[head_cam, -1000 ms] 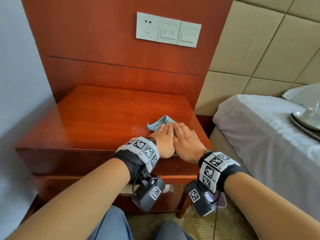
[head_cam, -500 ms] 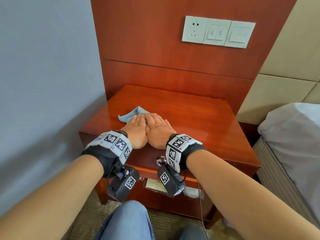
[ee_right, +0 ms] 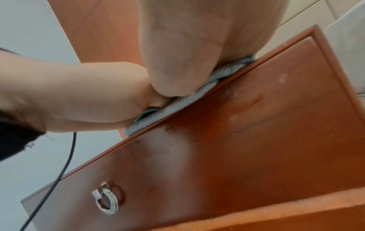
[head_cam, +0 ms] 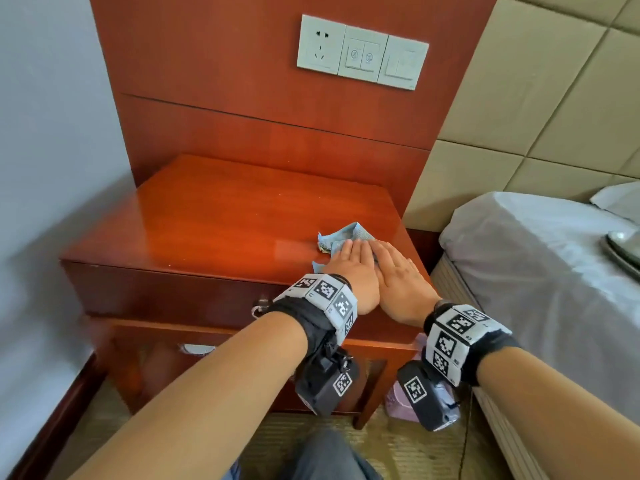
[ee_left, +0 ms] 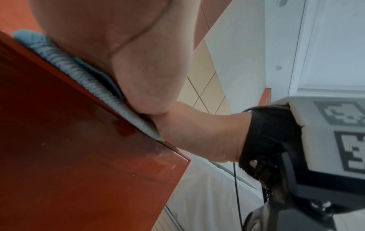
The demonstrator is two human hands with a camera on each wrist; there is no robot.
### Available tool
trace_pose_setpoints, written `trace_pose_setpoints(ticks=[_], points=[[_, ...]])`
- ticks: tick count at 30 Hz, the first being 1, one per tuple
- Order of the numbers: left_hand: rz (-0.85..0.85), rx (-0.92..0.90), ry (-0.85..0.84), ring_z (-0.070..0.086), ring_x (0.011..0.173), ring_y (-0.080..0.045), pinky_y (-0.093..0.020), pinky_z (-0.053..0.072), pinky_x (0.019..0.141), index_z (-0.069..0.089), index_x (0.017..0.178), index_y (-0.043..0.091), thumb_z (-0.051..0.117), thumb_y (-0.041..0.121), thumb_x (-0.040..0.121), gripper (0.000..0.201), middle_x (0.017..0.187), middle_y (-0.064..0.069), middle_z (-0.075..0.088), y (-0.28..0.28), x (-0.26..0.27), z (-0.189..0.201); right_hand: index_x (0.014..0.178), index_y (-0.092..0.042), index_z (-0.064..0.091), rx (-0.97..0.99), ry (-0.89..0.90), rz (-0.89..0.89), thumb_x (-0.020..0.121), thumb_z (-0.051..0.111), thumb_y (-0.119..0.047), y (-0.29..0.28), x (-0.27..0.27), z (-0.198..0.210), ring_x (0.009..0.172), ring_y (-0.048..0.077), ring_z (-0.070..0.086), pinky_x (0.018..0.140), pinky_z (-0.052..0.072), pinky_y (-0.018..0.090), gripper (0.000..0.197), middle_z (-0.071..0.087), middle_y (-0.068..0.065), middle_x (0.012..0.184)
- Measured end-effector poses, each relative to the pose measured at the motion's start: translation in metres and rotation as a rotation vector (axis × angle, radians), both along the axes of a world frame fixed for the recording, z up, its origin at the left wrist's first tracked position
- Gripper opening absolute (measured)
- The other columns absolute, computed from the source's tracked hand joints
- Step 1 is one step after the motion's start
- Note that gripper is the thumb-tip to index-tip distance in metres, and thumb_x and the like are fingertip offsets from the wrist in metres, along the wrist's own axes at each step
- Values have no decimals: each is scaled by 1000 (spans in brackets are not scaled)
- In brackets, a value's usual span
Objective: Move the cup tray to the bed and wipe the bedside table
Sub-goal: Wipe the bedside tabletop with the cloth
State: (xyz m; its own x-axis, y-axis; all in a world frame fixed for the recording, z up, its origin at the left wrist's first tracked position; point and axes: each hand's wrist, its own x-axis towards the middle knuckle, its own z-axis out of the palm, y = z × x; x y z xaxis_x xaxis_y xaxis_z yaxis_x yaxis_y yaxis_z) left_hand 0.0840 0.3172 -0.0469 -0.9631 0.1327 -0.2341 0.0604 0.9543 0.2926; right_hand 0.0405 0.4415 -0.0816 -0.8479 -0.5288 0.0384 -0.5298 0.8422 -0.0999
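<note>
Both hands are laid flat, side by side and touching, on a blue cloth at the near right corner of the bedside table. Fingers of the left hand and right hand are kept straight and pressed down; nothing is gripped. In the wrist views the cloth's hem is seen pinned along the near front edge. The unwiped top is judged to lie left and far of the hands, so the next stroke is expected leftward. The cup tray is seen on the bed, far right.
</note>
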Motion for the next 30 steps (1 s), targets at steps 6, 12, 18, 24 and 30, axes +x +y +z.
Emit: trace_pose_setpoints(ticks=[6, 12, 18, 24, 30], points=[[-5, 29, -12, -19, 149, -21, -35, -6, 123, -17, 151, 3, 32, 17, 96, 74, 160, -9, -20, -48, 12, -2, 155, -21, 5, -19, -59, -25, 102, 24, -33, -46, 5, 1, 150, 20, -2, 119, 7, 47, 57, 4, -4, 162], [153, 3, -19, -15, 150, -21, -34, -3, 124, -16, 151, 2, 26, 22, 101, 67, 160, -10, -18, -169, 42, -5, 154, -19, 8, -144, -122, 125, 102, 21, -33, -174, 36, 11, 150, 18, -1, 121, 3, 44, 55, 5, -3, 162], [320, 0, 39, -9, 151, -19, -34, -1, 124, -10, 153, 7, 24, 22, 103, 62, 162, -9, -11, -298, 94, -19, 154, -20, 7, -158, -185, 287, 101, 23, -35, -297, 82, 15, 150, 15, -5, 121, -2, 44, 58, 0, -6, 162], [391, 49, 19, -11, 150, -17, -34, -2, 124, -11, 154, 12, 25, 24, 104, 63, 162, -6, -13, -320, 106, -14, 154, -21, 4, -125, -247, 349, 101, 23, -37, -325, 83, 21, 150, 14, -7, 122, -3, 43, 58, -3, -7, 163], [413, 68, -58, -16, 149, -19, -35, -4, 122, -19, 152, 12, 23, 26, 105, 65, 161, -5, -20, -321, 97, -3, 154, -23, 3, -96, -295, 328, 101, 24, -37, -336, 67, 25, 149, 13, -9, 122, -4, 42, 59, -4, -9, 162]])
